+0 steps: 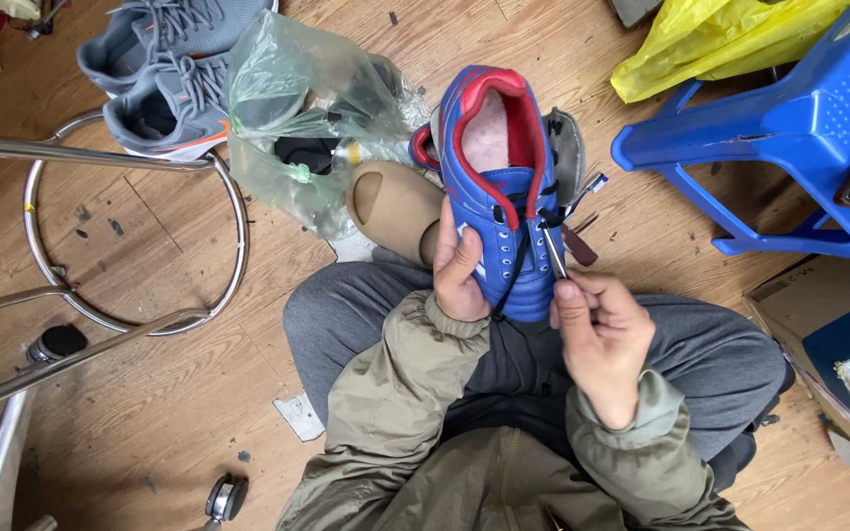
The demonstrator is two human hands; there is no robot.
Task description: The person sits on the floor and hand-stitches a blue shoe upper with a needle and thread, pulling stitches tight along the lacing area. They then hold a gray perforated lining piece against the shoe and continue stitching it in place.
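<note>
- Blue shoe (496, 187): glossy synthetic upper, red collar lining, pale insole visible inside; stands toe-down on the person's lap, heel opening facing away from the body.
- Left hand (459, 270): wrapped around the left flank of the blue shoe, thumb lying flat on the blue upper, fingers closed about the side.
- Right hand (597, 329): thumb and forefinger pinched on a thin metal tool (554, 251); its tip sits at the eyelet row beside the black lace (518, 261).
- Black lace: thin cord, runs from the upper eyelets down the front of the shoe.
- The two hands sit apart, one on each side of the shoe.
- Clothing: olive jacket sleeves, matte and creased; grey trousers, legs crossed on the floor.
- Tan foam clog (393, 206): smooth, rounded, just beyond the left knee.
- Clear plastic bag (297, 108): crinkled, greenish tint, dark contents.
- Grey sneakers (164, 74): knit mesh, orange sole trim, a pair side by side, top left.
- Blue plastic stool (789, 128): moulded, tipped on its side, right; yellow plastic bag (720, 39) behind it.
- Chrome stool frame (100, 236): tubular ring and legs, left.
- Floor (150, 433): worn wood-grain planks, scuffed, littered with small scraps.
</note>
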